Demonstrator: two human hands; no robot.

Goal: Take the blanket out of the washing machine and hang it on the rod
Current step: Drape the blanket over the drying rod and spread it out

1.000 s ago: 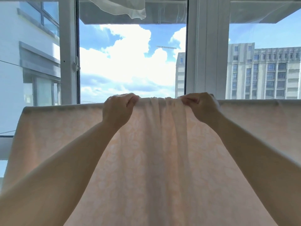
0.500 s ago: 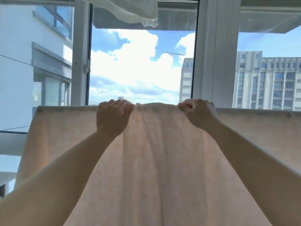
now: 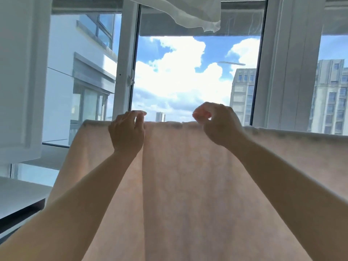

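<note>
The pale peach blanket (image 3: pixel 188 176) hangs spread out in front of the window, its top fold running level across the view. The rod is hidden under that fold. My left hand (image 3: pixel 128 131) hovers at the top edge left of centre, fingers loosely curled and raised just above the fabric. My right hand (image 3: pixel 219 126) is right of centre, also lifted off the edge, with sky showing between thumb and fingers. Neither hand grips the cloth.
A white window frame (image 3: pixel 288 72) and an open sash (image 3: pixel 124 72) stand behind the blanket. A sheer white cloth (image 3: pixel 188 14) hangs overhead. A white cabinet (image 3: pixel 20 78) and a grey counter edge (image 3: pixel 20 204) are on the left.
Both hands have let go of the blanket's top edge and risen slightly. The bunched folds between them have smoothed out. The view has turned to the left.
</note>
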